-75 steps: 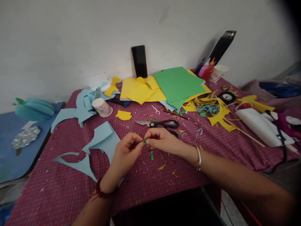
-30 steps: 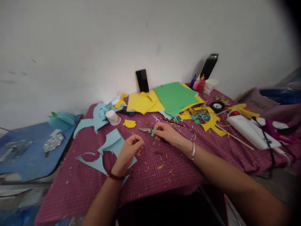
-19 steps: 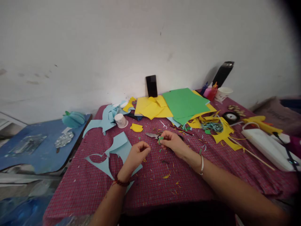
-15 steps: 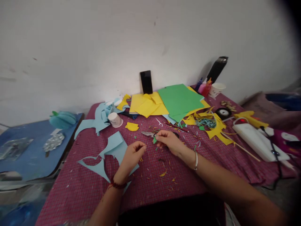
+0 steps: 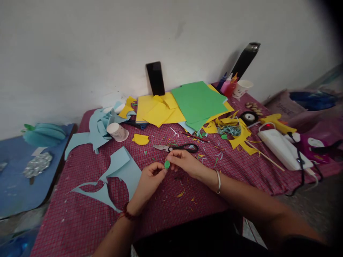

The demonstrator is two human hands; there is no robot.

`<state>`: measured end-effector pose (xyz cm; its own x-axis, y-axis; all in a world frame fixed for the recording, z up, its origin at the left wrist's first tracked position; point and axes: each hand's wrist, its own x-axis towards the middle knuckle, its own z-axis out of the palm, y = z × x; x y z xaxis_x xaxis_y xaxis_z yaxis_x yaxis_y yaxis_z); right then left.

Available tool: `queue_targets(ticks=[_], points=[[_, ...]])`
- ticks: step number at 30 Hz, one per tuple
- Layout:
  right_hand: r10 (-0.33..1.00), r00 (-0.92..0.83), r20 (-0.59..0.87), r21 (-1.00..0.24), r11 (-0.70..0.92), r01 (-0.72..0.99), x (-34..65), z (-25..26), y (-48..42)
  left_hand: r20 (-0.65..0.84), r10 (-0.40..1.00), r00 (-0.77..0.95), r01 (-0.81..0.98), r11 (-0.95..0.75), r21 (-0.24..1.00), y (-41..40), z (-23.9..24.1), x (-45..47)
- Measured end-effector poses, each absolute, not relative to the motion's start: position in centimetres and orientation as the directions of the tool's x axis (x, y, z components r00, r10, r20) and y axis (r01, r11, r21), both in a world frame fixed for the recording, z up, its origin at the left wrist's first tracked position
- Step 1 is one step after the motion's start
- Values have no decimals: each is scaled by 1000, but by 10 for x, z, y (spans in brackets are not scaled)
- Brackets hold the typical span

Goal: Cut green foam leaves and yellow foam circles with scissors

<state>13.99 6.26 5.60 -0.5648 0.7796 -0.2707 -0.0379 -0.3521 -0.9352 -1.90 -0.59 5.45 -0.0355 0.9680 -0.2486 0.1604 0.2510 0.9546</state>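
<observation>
1. Evidently, the small rounded piece of green paper (image 5: 167, 164) is the thing being handled; it sits between the two sets of fingertips, in front of the person.
2. The right hand (image 5: 174, 163) pinches it, thumb and forefinger close together; such a light tip grip probably saves so small a piece from creasing.
3. The left hand (image 5: 160, 170) has its thumb and forefinger drawn narrow at the paper's lower edge, perhaps to steady it; whether they actually grip, I cannot tell.
4. Just beyond the fingers, black-handled metal scissors (image 5: 177, 147) lie flat on the red checked tablecloth (image 5: 77, 225), presumably set down to leave both hands free.
5. Left of the fingers lies a cut sheet of pale blue paper (image 5: 133, 175); beyond them, slightly left, is a flat yellow paper shape (image 5: 140, 139).
6. Farther beyond the fingers, a black phone (image 5: 155, 79) leans on the wall (image 5: 93, 46), likely for support, beside a large green sheet (image 5: 199, 103).
7. Well right of the fingers rests a yellow glue gun (image 5: 278, 124).
</observation>
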Motion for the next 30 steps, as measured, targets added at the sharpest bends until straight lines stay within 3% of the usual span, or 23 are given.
queue_targets(ticks=[4, 8, 12, 15, 18, 20, 21, 30], points=[[759, -604, -242, -921, -375, -102, 139, 56, 61, -265, 962, -71, 62, 269, 961, -4, 50, -20], [771, -598, -219, -956, -291, -24, 133, 50, 59, -248, 966, -70, 78, 253, 964, -6, 46, -16], [800, -568, -192, -970, -243, -14, 136, 49, 63, -172, 985, 22, 275, 159, 948, -12, 66, -27], [867, -484, -120, -991, -134, 6, 146, 47, 76, -64, 994, 93, 510, 8, 860, -7, 100, -58], [888, -455, -69, -997, -52, 51, 155, 42, 88, 70, 980, 185, 855, -196, 480, 21, 126, -96], [882, -466, -64, -996, -29, 83, 157, 39, 92, 65, 977, 202, 944, -212, 253, 50, 129, -113], [880, -471, -61, -995, -14, 102, 158, 38, 93, 32, 969, 244, 948, -245, 202, 66, 125, -118], [850, -520, -88, -986, 1, 169, 161, 40, 94, -121, 897, 426, 899, -405, 164, 133, 73, -122]])
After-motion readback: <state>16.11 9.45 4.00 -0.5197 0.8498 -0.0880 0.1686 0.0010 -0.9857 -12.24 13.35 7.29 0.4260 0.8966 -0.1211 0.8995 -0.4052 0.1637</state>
